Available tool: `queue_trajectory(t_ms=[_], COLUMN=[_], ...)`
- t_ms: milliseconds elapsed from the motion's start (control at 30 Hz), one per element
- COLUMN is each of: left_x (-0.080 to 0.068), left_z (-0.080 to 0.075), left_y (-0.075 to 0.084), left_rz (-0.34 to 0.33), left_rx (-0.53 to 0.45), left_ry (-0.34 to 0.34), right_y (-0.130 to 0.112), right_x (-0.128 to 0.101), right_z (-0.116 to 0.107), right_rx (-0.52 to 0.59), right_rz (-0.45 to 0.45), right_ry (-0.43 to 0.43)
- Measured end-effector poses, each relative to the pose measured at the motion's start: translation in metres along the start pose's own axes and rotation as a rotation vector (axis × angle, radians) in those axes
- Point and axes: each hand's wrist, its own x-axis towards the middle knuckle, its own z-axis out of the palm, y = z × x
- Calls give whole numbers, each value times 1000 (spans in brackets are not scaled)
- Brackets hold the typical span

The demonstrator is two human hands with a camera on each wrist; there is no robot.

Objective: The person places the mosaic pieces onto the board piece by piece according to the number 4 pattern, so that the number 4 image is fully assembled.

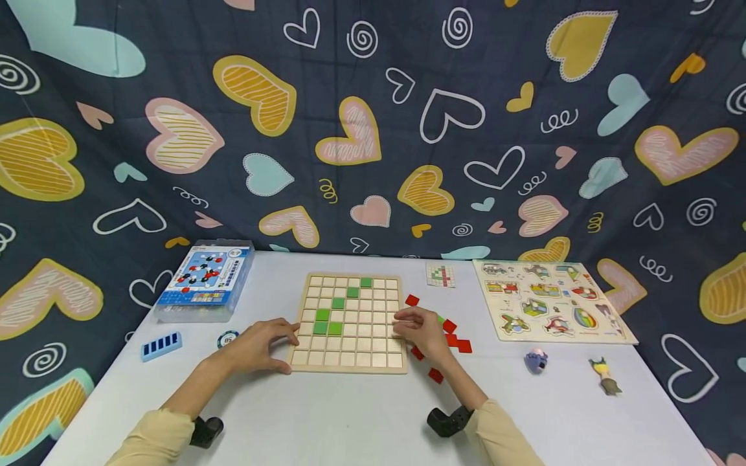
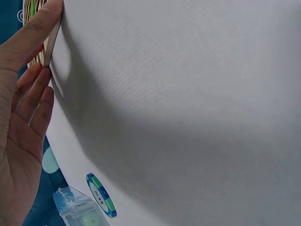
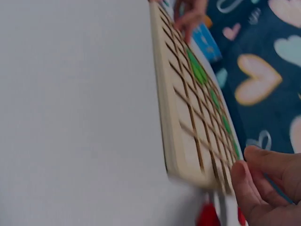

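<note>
A wooden grid board [image 1: 350, 346] lies flat on the white table [image 1: 350, 421]. Several green tiles [image 1: 327, 320] sit in its cells, running diagonally. My left hand [image 1: 274, 343] rests against the board's left edge, thumb at the near corner; the left wrist view shows its straight fingers [image 2: 35, 87] along the thin board edge [image 2: 51, 44]. My right hand [image 1: 408, 327] sits at the board's right edge with fingers curled, and no tile shows in them [image 3: 263, 188]. Red tiles [image 1: 463, 345] lie scattered under and beside that hand.
A small pattern card [image 1: 441, 275] lies behind the board. At the right are a peg puzzle [image 1: 548, 301] and two small figures [image 1: 536, 360] [image 1: 607, 377]. On the left stand a blue box [image 1: 205, 279], a blue block [image 1: 160, 345] and a poker chip [image 1: 227, 338]. A heart-patterned cloth hangs behind.
</note>
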Motion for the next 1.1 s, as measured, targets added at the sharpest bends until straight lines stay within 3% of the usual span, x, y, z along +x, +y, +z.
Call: queue_trajectory(t_ms=[200,333,733,867,1100], left_x=[-1,-1,0,0,-1], left_z=[-1,-3,0,-1,-1], left_y=[-1,-1,-3,-3,0], left_rz=[2,-8,15,15,-17], left_rx=[-5,-3,-12,-15,-19], left_ry=[1,-3,2,5,-17], right_y=[7,10,16,17,27], right_x=[-9,-13,16,31,50], right_z=[-41,-59,-77,-85,-98], right_rx=[-96,-142,-249,-300,-375], right_rz=[91,100,113,53,19], right_ry=[109,106,117,84,-128])
